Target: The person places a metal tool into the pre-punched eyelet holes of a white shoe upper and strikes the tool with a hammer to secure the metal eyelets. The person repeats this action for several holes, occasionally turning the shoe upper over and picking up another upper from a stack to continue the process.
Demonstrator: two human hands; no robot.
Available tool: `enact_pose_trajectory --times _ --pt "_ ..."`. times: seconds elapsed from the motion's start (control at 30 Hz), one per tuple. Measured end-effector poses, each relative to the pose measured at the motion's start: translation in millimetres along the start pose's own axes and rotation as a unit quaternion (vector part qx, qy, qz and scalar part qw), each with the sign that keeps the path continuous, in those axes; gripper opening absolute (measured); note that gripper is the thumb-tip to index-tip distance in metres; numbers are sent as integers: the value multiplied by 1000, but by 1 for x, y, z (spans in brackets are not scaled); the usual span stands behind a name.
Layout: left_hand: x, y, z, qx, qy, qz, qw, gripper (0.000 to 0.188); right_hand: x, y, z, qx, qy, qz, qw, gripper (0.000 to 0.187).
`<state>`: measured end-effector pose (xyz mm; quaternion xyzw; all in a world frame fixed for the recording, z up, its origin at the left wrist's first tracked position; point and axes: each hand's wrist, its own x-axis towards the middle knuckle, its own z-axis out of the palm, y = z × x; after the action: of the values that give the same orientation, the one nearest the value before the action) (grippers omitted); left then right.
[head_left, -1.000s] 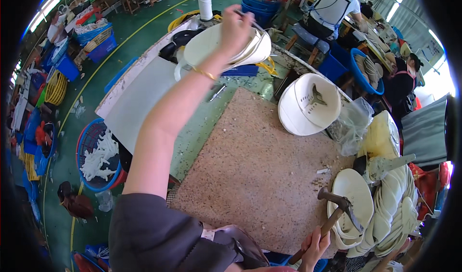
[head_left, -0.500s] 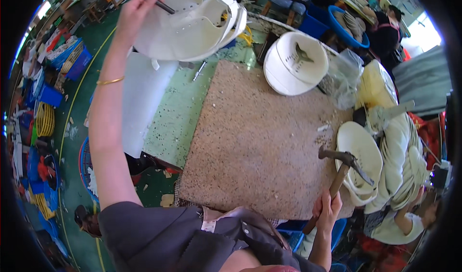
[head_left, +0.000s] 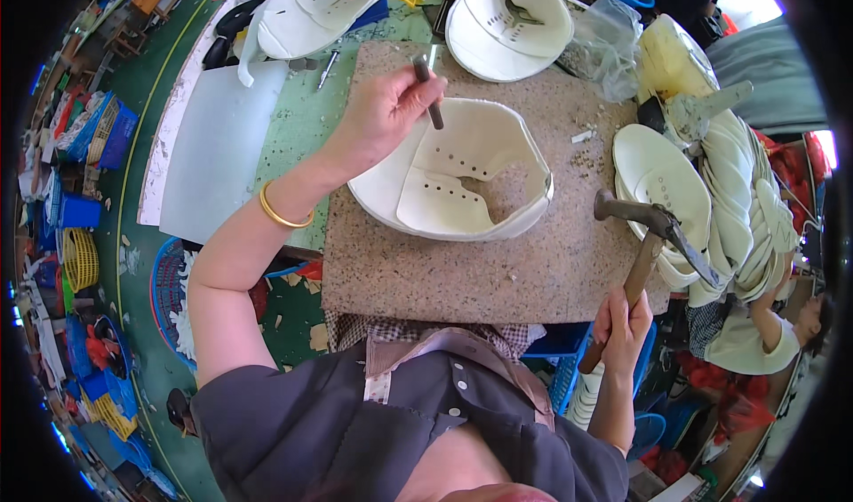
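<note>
White shoe upper (head_left: 444, 204), its edge partly hidden behind left hand (head_left: 388, 114) gripping dark punch (head_left: 435, 117), right hand (head_left: 625, 326) clasping hammer (head_left: 656, 221), handle partly covered

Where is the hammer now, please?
In the head view, the hammer is right of centre, in the right hand, near the right edge of the slab.

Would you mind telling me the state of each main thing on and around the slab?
Left hand: closed on dark rod
Dark rod: held
Right hand: closed on hammer
Hammer: gripped by its handle
Central white shell: open side up, holed
Slab: littered with specks
Plastic bag: crumpled
Slim metal tool: lying loose
</note>
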<state>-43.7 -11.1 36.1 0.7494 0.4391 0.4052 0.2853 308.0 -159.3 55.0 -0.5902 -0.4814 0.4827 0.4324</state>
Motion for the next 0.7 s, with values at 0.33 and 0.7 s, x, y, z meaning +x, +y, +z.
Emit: enact_pose_trajectory --times 0.33,0.7 --pt "2 -16 63 -219 -111 -157 957 13 7 -12 22 -23 -41 -26 999 18" --pt "-3 -2 63 -31 -98 53 993 12 38 -42 35 -163 -48 -195 966 21"
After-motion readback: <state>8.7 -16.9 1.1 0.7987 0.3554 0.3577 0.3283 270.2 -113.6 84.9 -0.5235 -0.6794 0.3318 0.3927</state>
